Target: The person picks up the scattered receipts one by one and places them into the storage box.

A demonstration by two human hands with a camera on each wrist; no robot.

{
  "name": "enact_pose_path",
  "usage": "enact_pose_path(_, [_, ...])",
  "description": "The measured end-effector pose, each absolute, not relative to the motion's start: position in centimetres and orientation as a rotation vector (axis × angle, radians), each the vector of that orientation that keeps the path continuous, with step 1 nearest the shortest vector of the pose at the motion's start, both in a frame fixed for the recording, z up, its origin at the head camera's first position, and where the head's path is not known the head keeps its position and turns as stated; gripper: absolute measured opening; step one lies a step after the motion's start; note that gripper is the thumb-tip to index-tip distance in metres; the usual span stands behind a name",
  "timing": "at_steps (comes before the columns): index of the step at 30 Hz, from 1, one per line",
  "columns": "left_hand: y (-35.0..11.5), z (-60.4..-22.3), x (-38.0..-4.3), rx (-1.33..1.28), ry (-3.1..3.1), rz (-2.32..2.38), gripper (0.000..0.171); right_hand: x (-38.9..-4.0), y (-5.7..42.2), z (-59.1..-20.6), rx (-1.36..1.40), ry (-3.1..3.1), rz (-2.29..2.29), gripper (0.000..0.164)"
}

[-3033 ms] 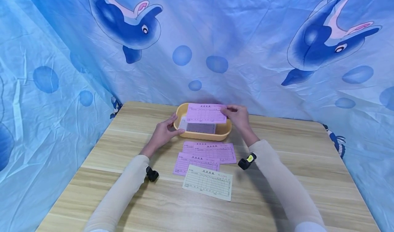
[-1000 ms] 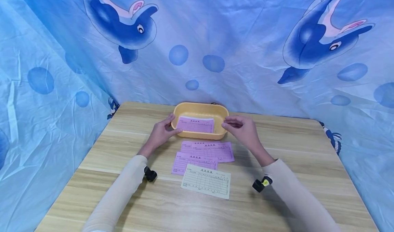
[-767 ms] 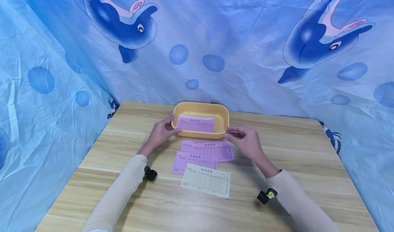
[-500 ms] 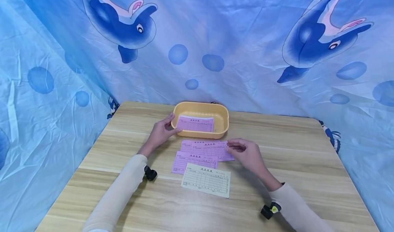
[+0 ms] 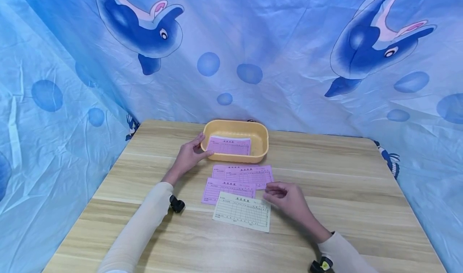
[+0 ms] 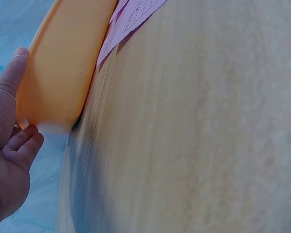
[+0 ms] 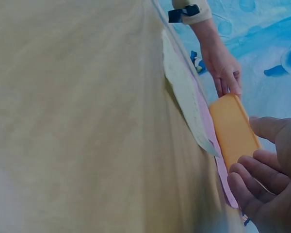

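A yellow plastic tray (image 5: 235, 159) stands at the back of the table with a pink printed slip (image 5: 231, 147) lying in it, a white edge showing beneath. My left hand (image 5: 187, 157) grips the tray's left end, thumb at the front rim and fingers round the side; the left wrist view shows the thumb (image 6: 14, 73) against the rim. In front of the tray lie several pink slips (image 5: 226, 187), overlapping. A pale green slip (image 5: 241, 212) partly covers the nearest one. Beside its upper right corner hovers my right hand (image 5: 289, 200), fingers loosely bent, holding nothing.
The wooden table (image 5: 173, 237) reaches back to a blue cloth backdrop (image 5: 289, 104) printed with dolphins and bubbles. The backdrop hangs close behind the tray. Black wrist cameras (image 5: 177, 204) sit on both wrists.
The pink slip my right hand held over the tray now lies inside it. That hand has let go and come back toward the pale green slip. My left hand stays on the tray.
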State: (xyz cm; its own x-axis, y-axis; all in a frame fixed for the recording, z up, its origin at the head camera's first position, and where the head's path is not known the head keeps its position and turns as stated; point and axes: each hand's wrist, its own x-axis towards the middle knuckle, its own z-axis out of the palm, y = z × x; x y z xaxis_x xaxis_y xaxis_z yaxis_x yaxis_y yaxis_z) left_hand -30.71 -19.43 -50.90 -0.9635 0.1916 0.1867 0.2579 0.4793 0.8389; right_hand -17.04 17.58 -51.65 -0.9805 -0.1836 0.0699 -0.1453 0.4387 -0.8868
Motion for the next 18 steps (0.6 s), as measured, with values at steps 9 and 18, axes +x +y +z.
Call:
enact_pose_path(9, [-19.5, -51.2, -30.6, -0.401, -2.642, -1.507, 0.087, -16.0, 17.7, -52.9, -0.302, 2.688, -1.544, 0.036])
enact_pose_path(18, [-19.3, -51.1, -30.5, -0.399, -2.625, -1.526, 0.086, -15.8, 17.7, -53.2, -0.367, 2.68, -1.458, 0.041])
